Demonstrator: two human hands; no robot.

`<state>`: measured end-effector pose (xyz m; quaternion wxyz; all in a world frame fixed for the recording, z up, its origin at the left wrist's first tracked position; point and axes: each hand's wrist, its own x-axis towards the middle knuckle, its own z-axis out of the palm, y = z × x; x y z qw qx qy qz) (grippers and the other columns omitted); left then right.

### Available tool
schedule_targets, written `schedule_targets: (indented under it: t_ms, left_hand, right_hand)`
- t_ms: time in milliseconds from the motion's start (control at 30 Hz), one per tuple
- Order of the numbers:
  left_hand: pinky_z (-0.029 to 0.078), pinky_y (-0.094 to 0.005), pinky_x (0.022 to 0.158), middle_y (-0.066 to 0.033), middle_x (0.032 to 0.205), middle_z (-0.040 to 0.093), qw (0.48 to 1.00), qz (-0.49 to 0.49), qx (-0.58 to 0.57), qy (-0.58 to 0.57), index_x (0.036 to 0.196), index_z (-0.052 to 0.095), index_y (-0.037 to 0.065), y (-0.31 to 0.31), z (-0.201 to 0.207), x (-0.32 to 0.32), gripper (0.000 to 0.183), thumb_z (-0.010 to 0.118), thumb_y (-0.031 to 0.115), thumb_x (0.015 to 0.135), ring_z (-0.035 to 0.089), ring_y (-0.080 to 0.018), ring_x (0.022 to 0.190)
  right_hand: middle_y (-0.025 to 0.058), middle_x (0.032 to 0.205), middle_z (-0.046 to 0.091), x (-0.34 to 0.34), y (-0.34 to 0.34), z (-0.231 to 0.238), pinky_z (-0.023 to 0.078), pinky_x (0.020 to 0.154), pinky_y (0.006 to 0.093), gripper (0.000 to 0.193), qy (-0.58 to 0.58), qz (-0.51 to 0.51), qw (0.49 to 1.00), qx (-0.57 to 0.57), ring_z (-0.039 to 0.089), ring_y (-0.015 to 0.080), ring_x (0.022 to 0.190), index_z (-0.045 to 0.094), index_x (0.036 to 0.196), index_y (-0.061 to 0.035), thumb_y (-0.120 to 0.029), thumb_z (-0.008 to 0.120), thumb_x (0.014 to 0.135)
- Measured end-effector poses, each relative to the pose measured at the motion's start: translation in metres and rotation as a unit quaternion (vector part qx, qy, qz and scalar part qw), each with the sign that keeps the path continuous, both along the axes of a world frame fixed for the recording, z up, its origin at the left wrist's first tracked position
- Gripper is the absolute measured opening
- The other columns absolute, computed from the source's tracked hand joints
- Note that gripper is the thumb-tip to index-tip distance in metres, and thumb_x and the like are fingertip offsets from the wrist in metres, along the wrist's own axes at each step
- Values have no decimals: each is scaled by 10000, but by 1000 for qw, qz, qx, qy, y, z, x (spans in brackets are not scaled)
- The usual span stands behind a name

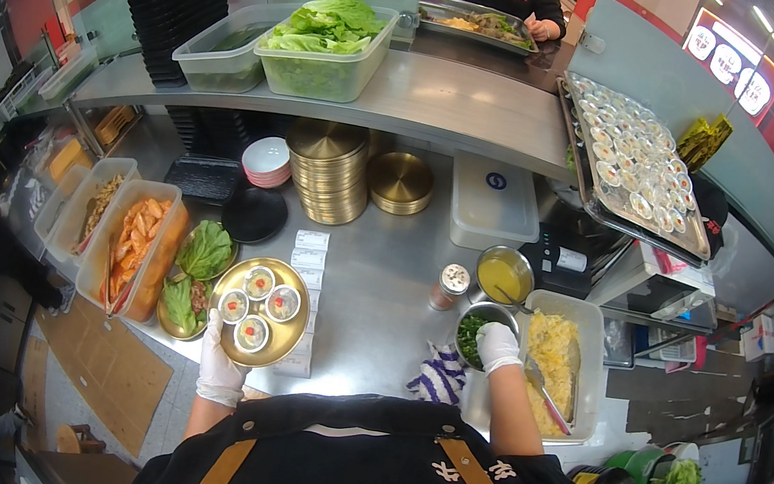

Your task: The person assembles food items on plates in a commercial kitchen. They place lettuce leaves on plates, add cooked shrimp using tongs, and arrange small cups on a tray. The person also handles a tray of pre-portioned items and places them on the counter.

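Observation:
My gloved left hand [221,366] grips the near left rim of a round gold plate [286,353]. On the plate sit several small clear cups [252,333] with pale filling and a red dab on top. My gloved right hand [497,347] is at the right side of a steel bowl [488,309], its fingertips down in chopped green onions [470,337]. What the fingertips pinch is partly hidden. Right beside that bowl is a clear tub of shredded yellow food [553,344] with tongs [548,397] in it.
Behind the bowl stand a pot of yellow liquid [506,273] and a shaker [449,286]. A striped cloth [439,374] lies nearby. Paper slips [309,257] run beside the plate. Leftward are orange-filled tubs [136,243] and lettuce plates [204,251]. A shelf [450,100] crosses above stacked gold plates [324,176].

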<state>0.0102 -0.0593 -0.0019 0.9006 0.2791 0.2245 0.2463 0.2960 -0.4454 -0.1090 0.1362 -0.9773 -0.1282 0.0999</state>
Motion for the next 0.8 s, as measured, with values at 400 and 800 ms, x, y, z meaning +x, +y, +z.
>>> schedule_targets:
  t_ms: [400,800]
  left_hand:
    - [510,-494,1010,-139,1377,550,1000,-20,0,6,1398,467,54,-1,-3,-2,524,479,432,1036,572,-301,1234]
    - [464,-453,1074,-131,1451,481,998,-52,23,-5,1467,388,77,-9,10,3,552,432,437,1050,507,-282,1312]
  right_hand:
    - [228,1032,690,-24,3,25,538,861,473,211,-47,-15,999,-2,678,398,952,735,930,-49,-230,684,834]
    - [230,988,704,-20,7,12,537,886,440,354,58,41,992,-100,679,384,948,739,957,-39,-326,730,750]
